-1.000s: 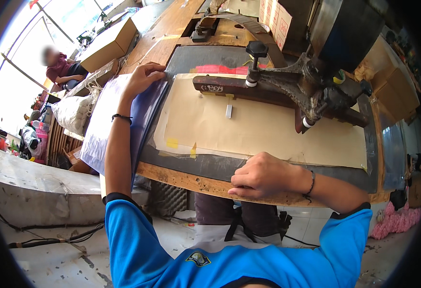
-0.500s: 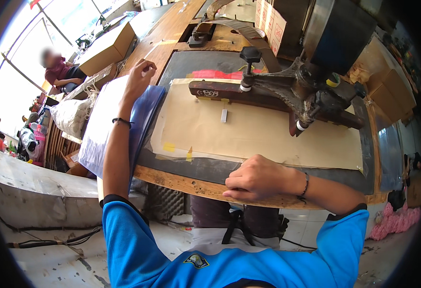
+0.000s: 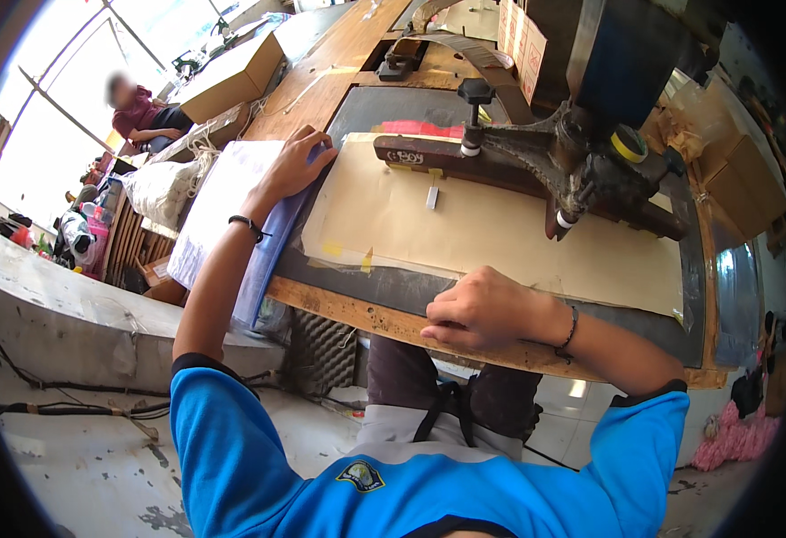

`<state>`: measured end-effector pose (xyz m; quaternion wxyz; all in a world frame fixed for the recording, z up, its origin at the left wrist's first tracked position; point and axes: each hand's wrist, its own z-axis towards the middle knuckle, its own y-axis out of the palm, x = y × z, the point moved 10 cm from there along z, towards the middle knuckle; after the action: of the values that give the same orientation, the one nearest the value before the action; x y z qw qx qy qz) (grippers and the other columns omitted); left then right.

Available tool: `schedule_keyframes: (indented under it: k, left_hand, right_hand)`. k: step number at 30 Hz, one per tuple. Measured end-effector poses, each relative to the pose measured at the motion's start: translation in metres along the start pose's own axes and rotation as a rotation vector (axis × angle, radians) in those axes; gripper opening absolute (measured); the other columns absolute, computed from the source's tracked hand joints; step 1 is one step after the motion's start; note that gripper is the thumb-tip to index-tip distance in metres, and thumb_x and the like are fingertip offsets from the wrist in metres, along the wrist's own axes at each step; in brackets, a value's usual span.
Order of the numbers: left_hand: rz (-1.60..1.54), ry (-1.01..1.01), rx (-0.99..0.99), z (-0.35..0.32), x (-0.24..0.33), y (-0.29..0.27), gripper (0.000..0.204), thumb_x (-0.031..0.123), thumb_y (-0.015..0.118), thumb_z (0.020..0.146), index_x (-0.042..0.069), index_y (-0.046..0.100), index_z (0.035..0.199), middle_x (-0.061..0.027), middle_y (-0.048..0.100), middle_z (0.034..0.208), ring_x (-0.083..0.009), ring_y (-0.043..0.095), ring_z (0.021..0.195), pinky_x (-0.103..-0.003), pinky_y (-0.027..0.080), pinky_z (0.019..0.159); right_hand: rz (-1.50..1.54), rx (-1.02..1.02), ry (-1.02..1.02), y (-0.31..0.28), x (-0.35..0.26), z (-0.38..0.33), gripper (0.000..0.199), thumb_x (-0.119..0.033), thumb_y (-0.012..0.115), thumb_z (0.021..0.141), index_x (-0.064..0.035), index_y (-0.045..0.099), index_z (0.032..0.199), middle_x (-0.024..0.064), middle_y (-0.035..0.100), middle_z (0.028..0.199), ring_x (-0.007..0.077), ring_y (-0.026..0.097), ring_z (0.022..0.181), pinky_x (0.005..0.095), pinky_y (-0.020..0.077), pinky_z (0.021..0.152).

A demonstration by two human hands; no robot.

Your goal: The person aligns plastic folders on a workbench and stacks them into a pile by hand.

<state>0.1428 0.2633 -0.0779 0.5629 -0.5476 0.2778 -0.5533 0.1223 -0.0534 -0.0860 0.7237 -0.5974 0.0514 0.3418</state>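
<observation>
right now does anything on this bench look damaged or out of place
Mostly wear: the wooden front edge is pitted and marked with dark spots. Also slightly odd, yellow tape sits in uneven patches near the front left corner of the cream sheet. I see no obvious spill.

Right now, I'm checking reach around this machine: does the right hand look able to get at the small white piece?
Probably yes: nothing stands between the right hand and the white piece across the tan sheet; the dark bar lies just beyond the piece, leaving the near side free.
</observation>
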Motion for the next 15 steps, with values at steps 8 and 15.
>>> schedule_keyframes:
  k: [8, 15]
  left_hand:
    - [-0.025, -0.007, 0.064, -0.0122, 0.0003, 0.0002, 0.031, 0.027, 0.067, 0.095, 0.007, 0.071, 0.117, -0.0126, 0.067, 0.117, -0.0302, 0.065, 0.111, -0.04, 0.05, 0.097]
    - [-0.054, -0.03, 0.139, -0.0076, -0.0026, -0.0034, 0.026, 0.022, 0.066, 0.092, 0.003, 0.074, 0.108, -0.0138, 0.069, 0.11, -0.0296, 0.065, 0.102, -0.039, 0.05, 0.093]
  right_hand:
    - [-0.034, 0.008, -0.003, -0.0006, -0.0023, -0.0006, 0.038, -0.036, 0.056, 0.099, -0.0074, 0.058, 0.075, 0.0074, 0.062, 0.068, 0.0285, 0.067, 0.067, 0.0413, 0.0525, 0.059]
    - [-0.05, 0.001, -0.004, 0.0005, -0.0029, -0.0017, 0.038, -0.036, 0.057, 0.099, -0.0072, 0.059, 0.075, 0.0079, 0.063, 0.069, 0.0282, 0.067, 0.069, 0.041, 0.053, 0.062]
